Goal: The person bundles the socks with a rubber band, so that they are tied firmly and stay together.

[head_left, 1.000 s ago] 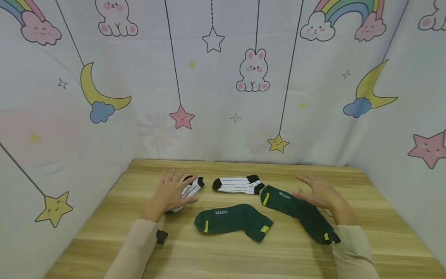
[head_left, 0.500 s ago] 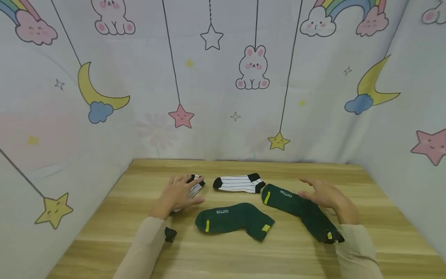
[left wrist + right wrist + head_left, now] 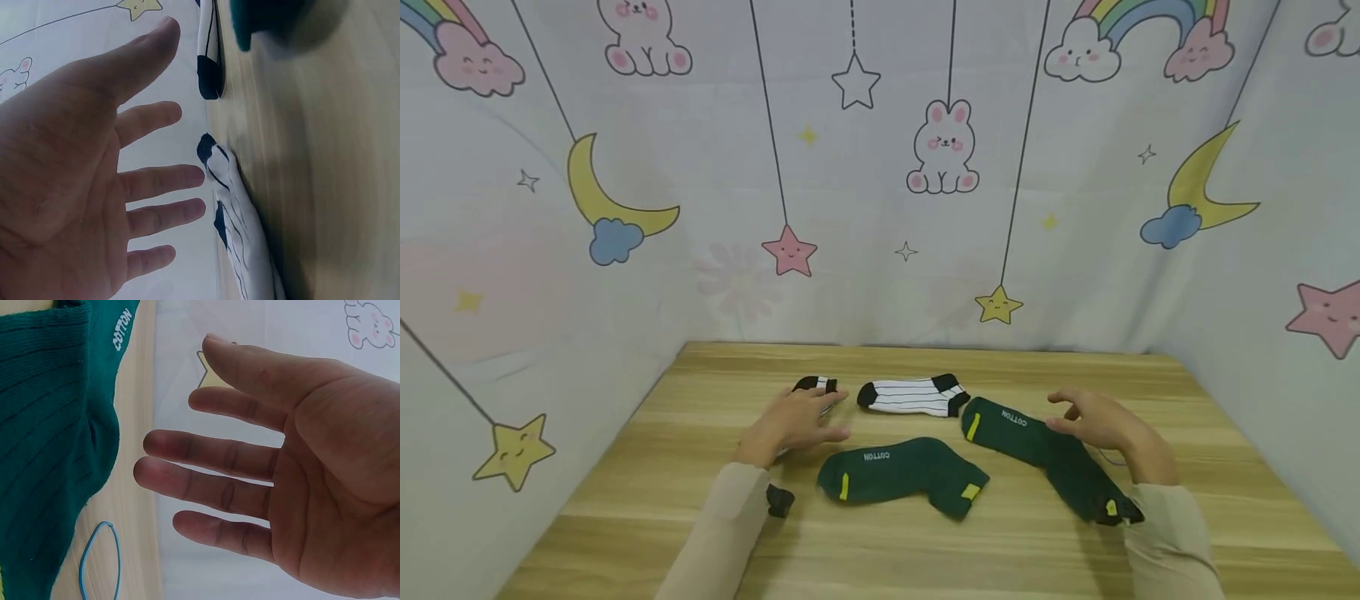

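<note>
My left hand (image 3: 792, 423) hovers over a white striped ankle sock (image 3: 245, 231) with black ends, hiding most of it in the head view. Its fingers are relaxed and spread, and nothing is in the palm. Over on the right, my right hand (image 3: 1097, 423) is held above a green sock (image 3: 1067, 468) marked COTTON, fingers loosely extended and holding nothing. Between the hands lie a second green sock (image 3: 887, 473) with yellow marks, nearer to me, and a second striped sock (image 3: 910, 397) behind it.
The socks lie on a wood-grain table (image 3: 925, 558). A printed curtain (image 3: 865, 208) closes off the back and both sides. A thin blue loop (image 3: 81, 569) sits beside the right green sock. A small dark object (image 3: 779, 502) shows at my left sleeve.
My left hand has shifted right and its fingers have relaxed from a wide spread. The right hand has moved slightly right, its fingers bending a little more. The socks lie as before.
</note>
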The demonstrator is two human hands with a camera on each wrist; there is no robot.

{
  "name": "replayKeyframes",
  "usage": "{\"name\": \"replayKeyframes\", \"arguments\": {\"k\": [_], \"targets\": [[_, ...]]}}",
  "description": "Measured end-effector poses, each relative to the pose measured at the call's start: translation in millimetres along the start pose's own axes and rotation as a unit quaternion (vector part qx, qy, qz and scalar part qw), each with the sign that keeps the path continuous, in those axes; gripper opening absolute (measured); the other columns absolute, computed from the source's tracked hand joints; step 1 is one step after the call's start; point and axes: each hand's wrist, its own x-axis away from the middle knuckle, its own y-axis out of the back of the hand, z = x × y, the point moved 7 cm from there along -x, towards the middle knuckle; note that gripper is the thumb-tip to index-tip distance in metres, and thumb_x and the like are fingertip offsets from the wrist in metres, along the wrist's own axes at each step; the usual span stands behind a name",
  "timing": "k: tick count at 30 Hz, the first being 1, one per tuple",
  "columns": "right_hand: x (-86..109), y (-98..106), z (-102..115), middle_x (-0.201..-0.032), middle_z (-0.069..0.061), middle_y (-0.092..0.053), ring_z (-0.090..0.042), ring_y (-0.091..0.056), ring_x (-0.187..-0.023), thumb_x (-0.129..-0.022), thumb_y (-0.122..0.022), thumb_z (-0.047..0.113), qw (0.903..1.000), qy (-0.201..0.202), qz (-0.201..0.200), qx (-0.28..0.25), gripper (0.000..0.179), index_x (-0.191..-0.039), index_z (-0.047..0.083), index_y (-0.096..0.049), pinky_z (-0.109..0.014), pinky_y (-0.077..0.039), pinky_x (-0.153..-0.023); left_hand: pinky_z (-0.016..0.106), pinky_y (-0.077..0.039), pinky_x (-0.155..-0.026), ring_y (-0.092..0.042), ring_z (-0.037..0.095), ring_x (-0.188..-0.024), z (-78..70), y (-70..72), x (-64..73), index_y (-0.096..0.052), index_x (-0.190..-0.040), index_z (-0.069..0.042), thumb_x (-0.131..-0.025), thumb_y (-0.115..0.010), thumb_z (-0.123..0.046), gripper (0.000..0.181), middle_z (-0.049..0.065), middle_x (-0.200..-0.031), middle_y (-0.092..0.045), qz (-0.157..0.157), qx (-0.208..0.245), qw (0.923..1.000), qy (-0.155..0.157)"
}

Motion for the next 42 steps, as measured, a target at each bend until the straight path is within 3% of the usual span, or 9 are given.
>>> {"name": "replayKeyframes", "arguments": {"k": [8, 15, 25, 31, 36, 39, 42], "targets": [[3.0, 0.7, 1.2, -0.108, -0.024, -0.068, -0.037, -0.067, -0.096, -0.100, -0.063, 0.017, 0.9999, 0.007, 0.012, -0.009, 0.044, -0.133, -0.009, -0.053, -0.051, -0.054, -0.078, 0.061, -0.031, -0.110, -0.043, 0.038, -0.138, -6.9, -1.8, -3.6, -0.048, -0.150, -0.014, -0.097, -0.059, -0.053, 0.067, 0.018, -0.148, -0.049, 0.035, 0.022, 0.9991, 0.007], [4.6, 0.4, 0.7, -0.105, -0.022, -0.068, -0.035, -0.067, -0.093, -0.097, -0.060, 0.002, 0.9995, 0.014, 0.027, -0.013, 0.035, -0.129, -0.010, -0.055, -0.047, -0.055, -0.076, 0.058, -0.035, -0.109, -0.042, 0.038, -0.138, -9.7, -0.4, -5.2, -0.051, -0.147, -0.013, -0.098, -0.060, -0.047, 0.059, 0.017, -0.147, -0.049, 0.035, 0.044, 0.9984, 0.009], [9.1, -1.4, -4.2, -0.101, -0.021, -0.070, -0.029, -0.068, -0.083, -0.097, -0.066, 0.011, 0.9975, -0.001, 0.051, -0.048, 0.042, -0.129, -0.012, -0.053, -0.045, -0.055, -0.073, 0.056, -0.039, -0.105, -0.048, 0.038, -0.132, -21.6, 4.7, -10.1, -0.058, -0.140, -0.011, -0.098, -0.064, -0.039, 0.052, 0.019, -0.139, -0.055, 0.022, 0.050, 0.9985, -0.001], [12.9, -4.1, -11.3, -0.104, -0.017, -0.069, -0.021, -0.064, -0.075, -0.096, -0.068, 0.020, 0.9943, -0.051, 0.088, -0.033, 0.048, -0.131, -0.009, -0.053, -0.042, -0.052, -0.072, 0.055, -0.040, -0.105, -0.049, 0.037, -0.130, -25.0, -1.8, -15.1, -0.058, -0.139, -0.012, -0.099, -0.063, -0.038, 0.049, 0.018, -0.139, -0.054, 0.041, 0.062, 0.9972, -0.002], [17.6, -12.0, -18.0, -0.079, -0.007, -0.062, -0.014, -0.051, -0.059, -0.097, -0.067, 0.020, 0.9845, -0.106, 0.124, -0.064, 0.046, -0.130, -0.008, -0.053, -0.031, -0.043, -0.058, 0.054, -0.044, -0.102, -0.055, 0.034, -0.124, -28.2, -6.2, -17.5, -0.059, -0.139, -0.013, -0.098, -0.063, -0.040, 0.049, 0.016, -0.136, -0.055, 0.053, 0.061, 0.9968, 0.001], [21.7, -14.0, -21.7, -0.073, -0.005, -0.057, -0.013, -0.045, -0.057, -0.098, -0.066, 0.022, 0.9791, -0.139, 0.134, -0.065, 0.042, -0.127, -0.006, -0.055, -0.028, -0.039, -0.057, 0.052, -0.046, -0.099, -0.058, 0.031, -0.117, -32.3, -7.3, -18.2, -0.059, -0.138, -0.013, -0.098, -0.064, -0.039, 0.048, 0.015, -0.129, -0.059, 0.054, 0.063, 0.9965, -0.008], [25.2, -14.4, -23.8, -0.080, -0.005, -0.057, -0.014, -0.049, -0.063, -0.097, -0.066, 0.023, 0.9762, -0.157, 0.138, -0.058, 0.036, -0.120, -0.003, -0.057, -0.031, -0.043, -0.060, 0.050, -0.047, -0.098, -0.059, 0.029, -0.113, -36.2, -9.9, -19.2, -0.059, -0.139, -0.012, -0.099, -0.063, -0.036, 0.047, 0.013, -0.122, -0.062, 0.058, 0.070, 0.9956, -0.022]]}}
